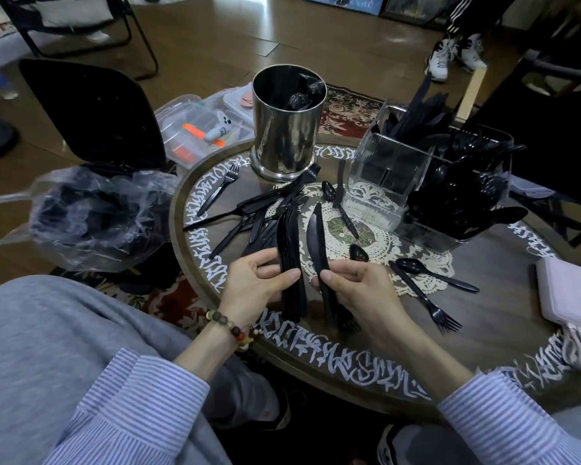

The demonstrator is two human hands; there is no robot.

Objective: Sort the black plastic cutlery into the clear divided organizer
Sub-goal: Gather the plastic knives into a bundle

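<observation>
left hand [259,280]: grip closed round a stack of knives [291,263], blades pointing away. right hand [356,290]: grip pinching a single knife [317,250] by its handle, just beside the stack, apparently not touching it. step judged: gathering knives; next move calls for laying the single knife onto the stack, blades aligned. loose cutlery [259,209] lies beyond the hands on the tabletop [483,317]. clear organizer [430,182] stands far right, near compartment empty, others holding black pieces.
</observation>
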